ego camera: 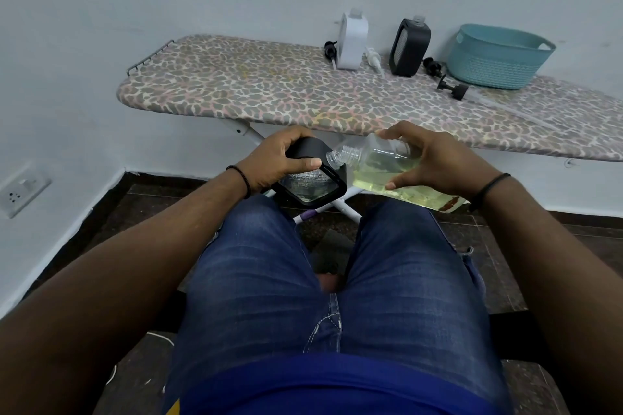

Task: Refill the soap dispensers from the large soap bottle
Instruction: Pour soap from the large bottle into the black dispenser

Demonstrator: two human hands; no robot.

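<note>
Clear large soap bottle (387, 167) tilted, yellow liquid inside, uncapped neck at black dispenser (312, 175)

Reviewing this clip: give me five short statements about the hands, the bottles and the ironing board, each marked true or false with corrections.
1. The left hand holds a black dispenser. True.
2. The large soap bottle in the right hand stands upright. False: it is tilted, neck toward the black dispenser.
3. A white dispenser and a second black dispenser stand on the ironing board. True.
4. The teal basket lies on the floor. False: it sits on the ironing board's right part.
5. The large bottle has its cap on. False: its threaded neck is open.
</note>
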